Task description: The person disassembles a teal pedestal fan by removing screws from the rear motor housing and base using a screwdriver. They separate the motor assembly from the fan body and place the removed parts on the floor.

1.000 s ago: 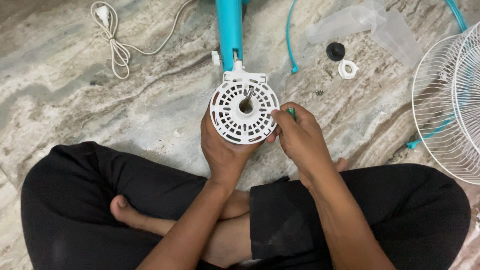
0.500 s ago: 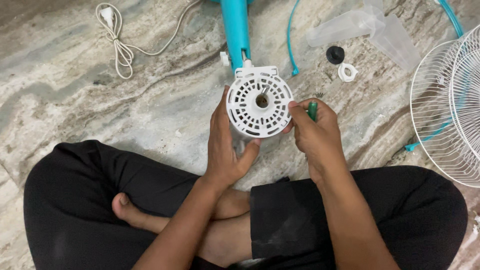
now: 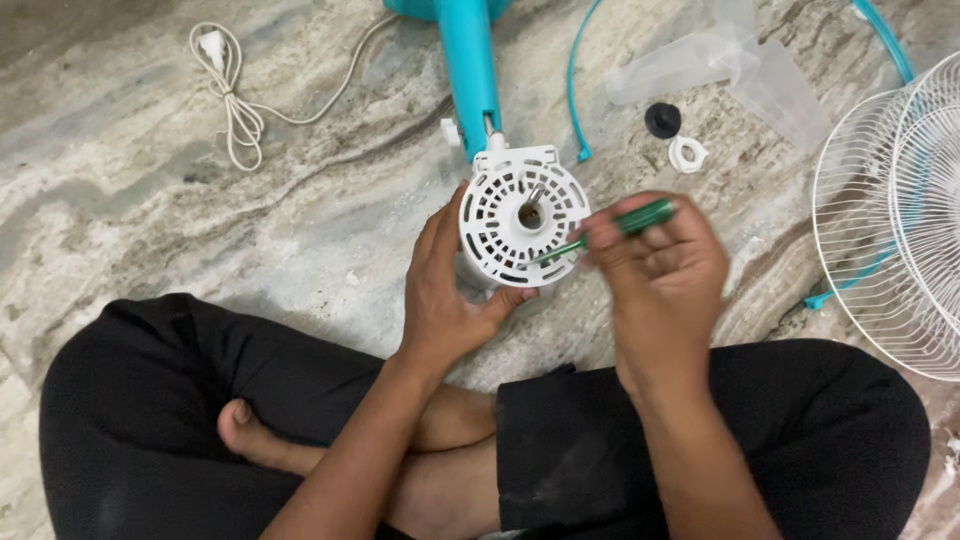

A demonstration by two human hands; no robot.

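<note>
Since the earlier frame the right hand (image 3: 665,262) has turned palm-up, fingers pinching a slim green-handled screwdriver (image 3: 608,229) whose tip now rests on the white slotted plastic motor housing (image 3: 522,214). Cupped around the round housing's left side, the left hand (image 3: 450,290) grips it above the veined marble floor (image 3: 200,230), beside the smooth teal stand (image 3: 467,62), near the floor's far edge.

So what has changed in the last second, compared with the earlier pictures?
The right hand has turned the green screwdriver from upright to lying sideways, its tip now at the white round fan cover. The cover itself shifted a little up and to the right. The left hand still holds the cover from the side, and the parts on the floor stayed put.
</note>
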